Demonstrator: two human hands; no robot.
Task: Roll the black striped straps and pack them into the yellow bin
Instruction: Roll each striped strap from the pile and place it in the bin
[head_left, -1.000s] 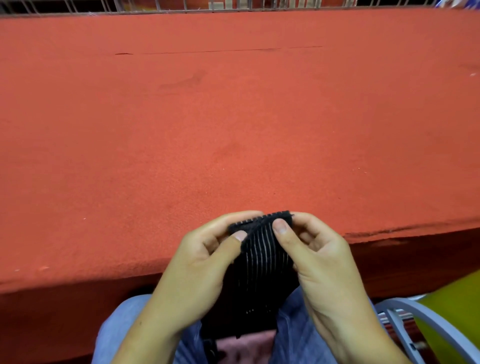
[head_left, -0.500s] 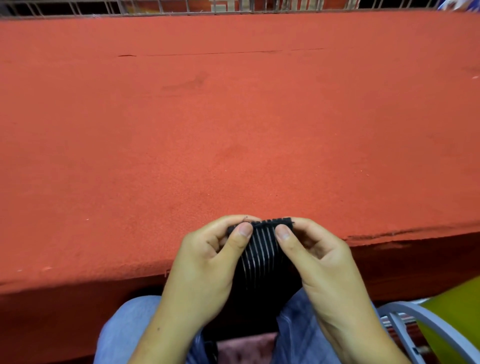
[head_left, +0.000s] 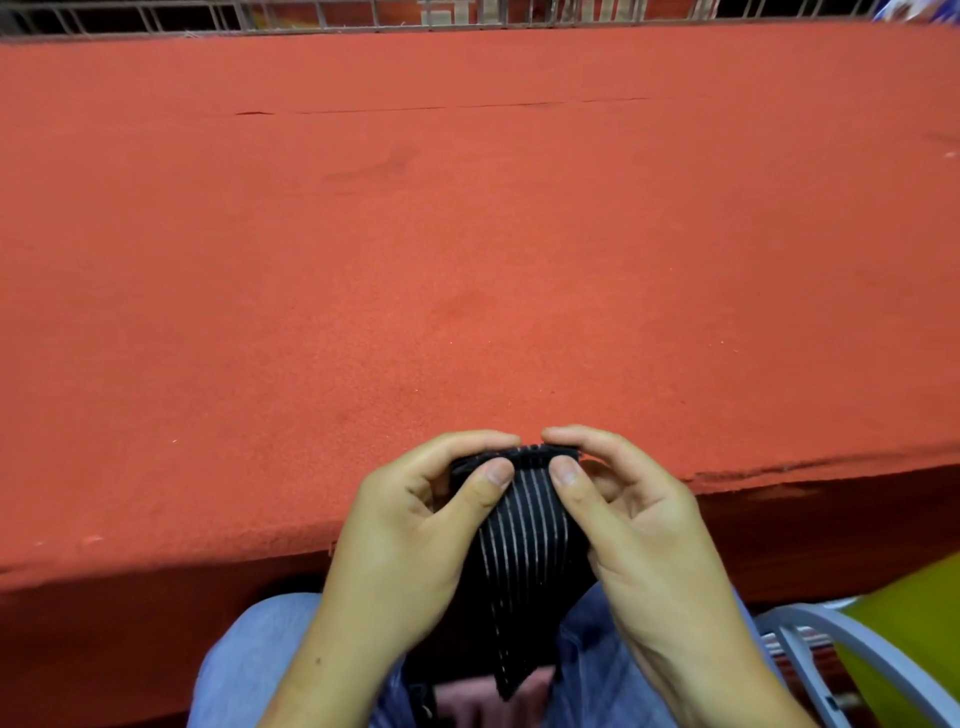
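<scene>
A black strap (head_left: 524, 551) with thin pale stripes hangs down over my lap at the near edge of the red table (head_left: 467, 260). Its top end is folded over into a small roll. My left hand (head_left: 415, 535) pinches the roll's left side between thumb and fingers, and my right hand (head_left: 628, 530) pinches its right side the same way. The strap's tail drops between my knees. A corner of the yellow bin (head_left: 919, 639) shows at the bottom right.
A grey chair frame (head_left: 831, 654) curves in front of the yellow bin at the bottom right. A metal railing (head_left: 467, 15) runs along the table's far edge. My blue-jeaned legs (head_left: 244, 670) are below the table edge.
Both hands have turned the strap's top end over, so the roll is tighter and their fingertips have come closer together above it. More of the striped face shows below my thumbs.
</scene>
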